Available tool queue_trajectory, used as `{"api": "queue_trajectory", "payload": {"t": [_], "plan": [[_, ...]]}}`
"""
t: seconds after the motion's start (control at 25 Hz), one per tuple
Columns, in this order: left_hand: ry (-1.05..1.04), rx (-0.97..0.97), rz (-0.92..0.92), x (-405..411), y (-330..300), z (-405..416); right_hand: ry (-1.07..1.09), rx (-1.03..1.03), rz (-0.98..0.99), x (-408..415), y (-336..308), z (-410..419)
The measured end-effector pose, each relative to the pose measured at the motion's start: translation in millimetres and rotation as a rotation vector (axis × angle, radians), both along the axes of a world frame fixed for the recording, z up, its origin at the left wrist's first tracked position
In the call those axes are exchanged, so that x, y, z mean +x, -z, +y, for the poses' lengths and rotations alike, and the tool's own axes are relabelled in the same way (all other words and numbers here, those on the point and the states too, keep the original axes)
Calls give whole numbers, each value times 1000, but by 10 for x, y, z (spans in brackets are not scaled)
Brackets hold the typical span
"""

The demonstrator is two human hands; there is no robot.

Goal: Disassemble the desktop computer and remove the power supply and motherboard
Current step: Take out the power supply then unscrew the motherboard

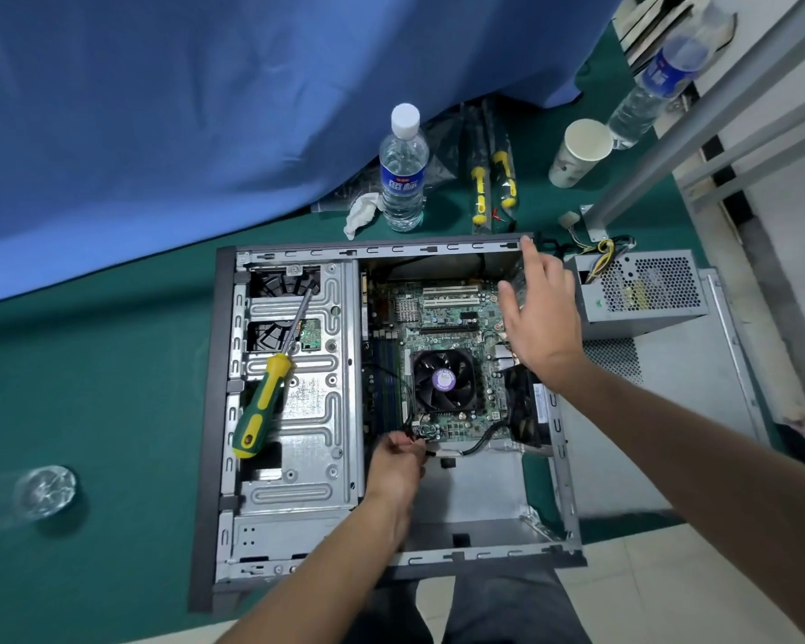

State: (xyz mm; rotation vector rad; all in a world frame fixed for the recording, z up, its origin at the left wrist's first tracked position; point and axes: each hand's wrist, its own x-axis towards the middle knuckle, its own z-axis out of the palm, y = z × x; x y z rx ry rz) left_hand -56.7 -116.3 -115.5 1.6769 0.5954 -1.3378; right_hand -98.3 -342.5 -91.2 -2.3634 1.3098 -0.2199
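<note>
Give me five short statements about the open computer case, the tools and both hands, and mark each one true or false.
1. The power supply sits outside the case, to its right. True.
2. The motherboard has been lifted out onto the green mat. False: it lies inside the case, with its fan on it.
3. The green and yellow screwdriver lies on the metal drive cage. True.
4. The right hand grips the screwdriver. False: it is spread open over the case's far right corner.
5. The left hand pinches a black cable at the motherboard's near edge. True.
</note>
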Motion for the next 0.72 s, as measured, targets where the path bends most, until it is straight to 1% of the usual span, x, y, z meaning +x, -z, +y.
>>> {"api": "queue_trajectory", "payload": {"t": [0.12,0.16,0.2,0.24,0.28,0.32,0.36,0.4,0.44,0.48,0.52,0.56,0.64,0.72], "plan": [[172,-34,-79,5,-169,-27,9,2,8,2,-2,-6],[275,-62,-128,14,-260,-17,8,1,9,1,-6,-2],[439,-99,-222,28,-353,2,6,-1,11,0,-8,0],[647,-133,-368,48,-444,27,6,-3,14,2,-11,-1],[841,-152,-555,87,-534,61,8,-3,17,3,-13,-3],[967,-153,-762,162,-642,90,11,-1,20,5,-14,-3],[1030,-127,-970,265,-736,110,11,0,21,4,-16,0],[1050,-66,-1168,386,-783,128,12,2,21,4,-18,2],[1054,38,-1333,536,-815,142,14,3,21,7,-20,3],[1062,172,-1418,690,-834,157,16,2,18,10,-22,5],[1081,300,-1437,828,-839,180,15,-1,15,11,-22,6],[1112,391,-1414,935,-843,211,11,-5,16,9,-24,11],[1197,448,-1346,1051,-811,258,6,-10,18,2,-28,1],[1201,475,-1345,1105,-776,267,4,-10,18,5,-18,-2]]}}
